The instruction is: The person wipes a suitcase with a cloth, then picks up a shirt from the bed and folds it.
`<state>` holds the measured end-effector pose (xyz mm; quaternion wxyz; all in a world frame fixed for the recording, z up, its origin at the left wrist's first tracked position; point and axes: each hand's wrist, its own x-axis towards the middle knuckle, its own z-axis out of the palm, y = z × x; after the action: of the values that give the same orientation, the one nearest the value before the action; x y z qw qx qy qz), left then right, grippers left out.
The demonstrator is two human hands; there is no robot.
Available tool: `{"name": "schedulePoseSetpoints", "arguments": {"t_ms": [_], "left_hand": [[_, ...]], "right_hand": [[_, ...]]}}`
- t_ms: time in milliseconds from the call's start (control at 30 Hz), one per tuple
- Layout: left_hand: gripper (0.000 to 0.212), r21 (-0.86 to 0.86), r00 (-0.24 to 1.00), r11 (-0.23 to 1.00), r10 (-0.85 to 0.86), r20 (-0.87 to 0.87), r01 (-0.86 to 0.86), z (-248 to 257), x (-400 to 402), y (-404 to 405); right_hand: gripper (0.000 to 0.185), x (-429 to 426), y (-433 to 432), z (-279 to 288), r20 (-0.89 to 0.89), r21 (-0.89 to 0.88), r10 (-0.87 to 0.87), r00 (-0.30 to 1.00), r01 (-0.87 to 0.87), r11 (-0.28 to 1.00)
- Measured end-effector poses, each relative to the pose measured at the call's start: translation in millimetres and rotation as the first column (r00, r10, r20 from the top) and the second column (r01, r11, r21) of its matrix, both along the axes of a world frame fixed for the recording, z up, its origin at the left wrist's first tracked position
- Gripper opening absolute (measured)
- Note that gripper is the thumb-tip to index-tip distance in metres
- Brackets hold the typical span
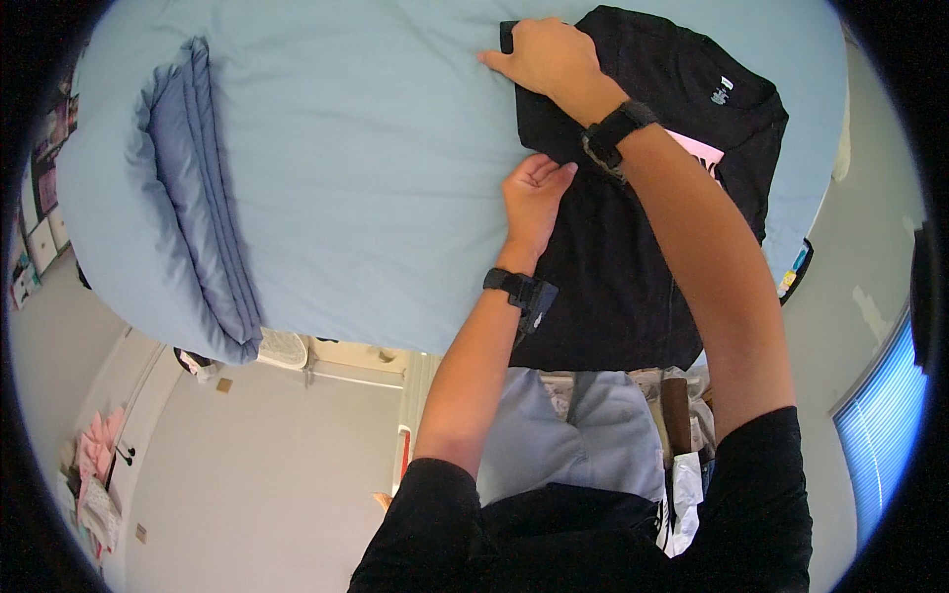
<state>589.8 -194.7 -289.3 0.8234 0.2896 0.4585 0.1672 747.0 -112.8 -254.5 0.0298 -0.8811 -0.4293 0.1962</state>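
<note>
A black short-sleeved T-shirt (612,296) lies spread on a bed with a light blue sheet (356,185). Its neckline points to the right, and a pink print on the chest is partly covered by my right forearm. My right hand (556,59) rests back-up over the shirt's far sleeve, thumb stretched out to the left. Its fingertips are hidden, so a grip cannot be made out. At the shirt's side edge, just below that sleeve, is my left hand (532,196), fingers curled and thumb over the black cloth. Whether it pinches the fabric is unclear.
A folded blue-grey quilt (196,200) lies across the left part of the bed. The near bed edge runs in front of my legs. A window with blue-lit blinds (882,422) is at the lower right. Pink cloth items (100,452) hang at the far left.
</note>
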Motion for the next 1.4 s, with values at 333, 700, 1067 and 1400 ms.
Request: {"name": "schedulePoseSetpoints", "arguments": {"t_ms": [333, 700, 1067, 1400], "left_hand": [[0.019, 0.131, 0.989, 0.991, -0.02, -0.145, 0.039, 7.4, -3.9, -9.4], [0.034, 0.044, 0.991, 0.991, -0.131, 0.025, 0.129, 9.6, -5.8, 3.8], [0.037, 0.56, 0.914, 0.724, -0.282, -0.291, 0.402, 43.1, -4.4, 15.2], [0.034, 0.695, 0.685, 0.062, -0.257, -0.682, 0.716, 47.8, 14.4, 15.9]], "right_hand": [[0.015, 22.2, -63.9, 32.6, -0.31, 0.391, 0.124, 0.943, 0.007, 0.92], [0.03, 42.4, -186.6, 20.4, -0.685, 0.178, -0.487, 0.542, 0.773, 0.609], [0.032, 60.9, -145.5, 16.4, -0.266, 0.603, -0.279, 0.923, 0.385, 0.699], [0.021, 56.1, -94.5, 36.7, -0.391, 0.355, -0.339, 0.856, 0.48, 0.802]]}}
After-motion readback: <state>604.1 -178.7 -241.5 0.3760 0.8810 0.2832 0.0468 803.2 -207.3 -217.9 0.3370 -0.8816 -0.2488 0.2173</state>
